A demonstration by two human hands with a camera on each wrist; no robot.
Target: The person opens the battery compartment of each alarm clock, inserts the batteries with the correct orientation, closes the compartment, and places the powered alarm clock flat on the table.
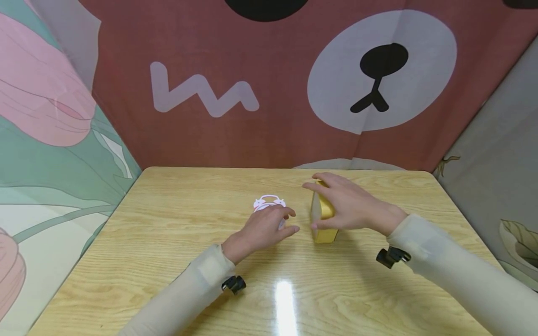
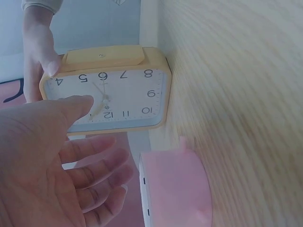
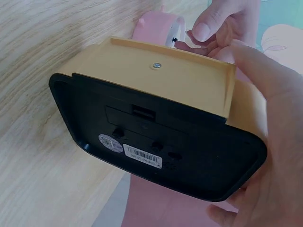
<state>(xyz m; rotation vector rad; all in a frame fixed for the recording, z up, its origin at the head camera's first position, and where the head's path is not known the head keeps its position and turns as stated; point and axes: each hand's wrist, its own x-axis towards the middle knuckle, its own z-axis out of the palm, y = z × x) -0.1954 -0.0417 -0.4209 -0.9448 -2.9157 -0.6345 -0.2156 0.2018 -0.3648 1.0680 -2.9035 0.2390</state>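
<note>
A yellow rectangular alarm clock stands on one short end on the wooden table, its white dial turned toward my left hand. My right hand grips its upper end, thumb on one side and fingers on the other. The right wrist view shows its black back with knobs and a barcode label. My left hand is relaxed, fingers slightly bent, holding nothing. Just beyond it is a pink round alarm clock with a white front, partly hidden by that hand in the head view; its handle and two bells show there.
The wooden table ends at a red-brown cloth with a cartoon bear face behind it. Floral cloth hangs on the left and a grey cloth on the right. Light reflects off the table's front part.
</note>
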